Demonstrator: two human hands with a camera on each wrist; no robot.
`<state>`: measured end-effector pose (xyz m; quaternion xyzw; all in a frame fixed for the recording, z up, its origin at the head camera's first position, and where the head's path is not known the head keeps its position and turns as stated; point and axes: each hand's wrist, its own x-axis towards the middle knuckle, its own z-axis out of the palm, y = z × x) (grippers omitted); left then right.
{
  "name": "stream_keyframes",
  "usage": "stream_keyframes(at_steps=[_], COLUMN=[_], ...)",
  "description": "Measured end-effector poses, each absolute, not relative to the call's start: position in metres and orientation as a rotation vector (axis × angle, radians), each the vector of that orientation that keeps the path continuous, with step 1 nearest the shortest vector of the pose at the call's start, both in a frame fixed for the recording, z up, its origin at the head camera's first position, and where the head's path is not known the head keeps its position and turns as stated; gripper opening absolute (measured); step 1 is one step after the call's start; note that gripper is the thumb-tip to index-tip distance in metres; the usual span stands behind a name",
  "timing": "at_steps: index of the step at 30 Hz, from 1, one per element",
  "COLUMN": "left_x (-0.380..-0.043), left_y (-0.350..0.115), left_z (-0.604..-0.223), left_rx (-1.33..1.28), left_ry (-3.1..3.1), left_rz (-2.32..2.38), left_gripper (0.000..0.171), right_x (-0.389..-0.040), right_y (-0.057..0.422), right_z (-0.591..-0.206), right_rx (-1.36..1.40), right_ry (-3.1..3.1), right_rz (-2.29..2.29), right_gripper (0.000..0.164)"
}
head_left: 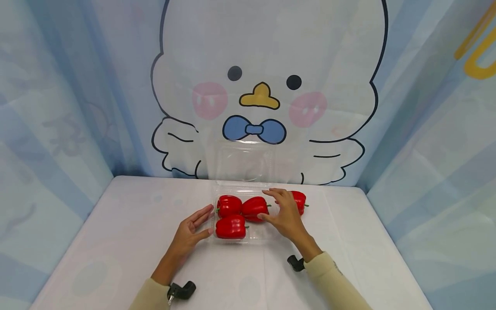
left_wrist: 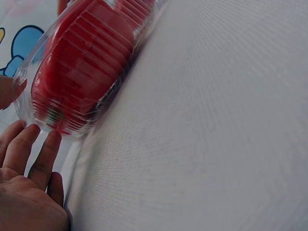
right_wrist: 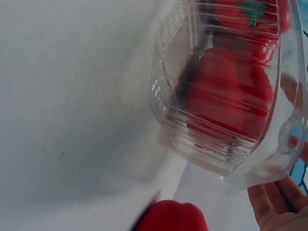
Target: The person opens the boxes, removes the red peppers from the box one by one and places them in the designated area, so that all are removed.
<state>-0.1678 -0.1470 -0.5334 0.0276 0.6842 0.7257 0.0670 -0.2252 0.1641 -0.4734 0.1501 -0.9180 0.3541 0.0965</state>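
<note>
A clear plastic clamshell box (head_left: 260,236) stands on the table with its lid raised at the back. Three red bell peppers lie in it: one back left (head_left: 227,206), one farther right (head_left: 253,208), one front left (head_left: 230,227). A fourth bell pepper (head_left: 299,200) sits outside, right of the box, partly behind my right hand (head_left: 286,215). That hand reaches over the box's right side, fingers spread, thumb close to the nearest pepper; contact cannot be told. My left hand (head_left: 188,230) is at the box's left wall, its fingertips (left_wrist: 53,137) near the plastic.
The white table (head_left: 128,241) ends at a curtain (head_left: 186,86) with a cartoon bird behind the box. Fabric walls rise on both sides. A black wrist mount (head_left: 182,290) sits on the left sleeve, another (head_left: 296,263) on the right.
</note>
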Motion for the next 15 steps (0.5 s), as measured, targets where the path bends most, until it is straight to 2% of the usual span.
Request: stream_keyframes(at_steps=[15], left_x=[-0.166], left_y=[-0.147], left_z=[-0.532], left_rx=[0.095], left_ry=[2.070], left_rz=[2.185], left_gripper=[0.074], right_x=[-0.237], right_y=[0.147], right_z=[-0.485], right_rx=[0.481], right_ry=[-2.835], right_rz=[1.027], right_gripper=[0.073])
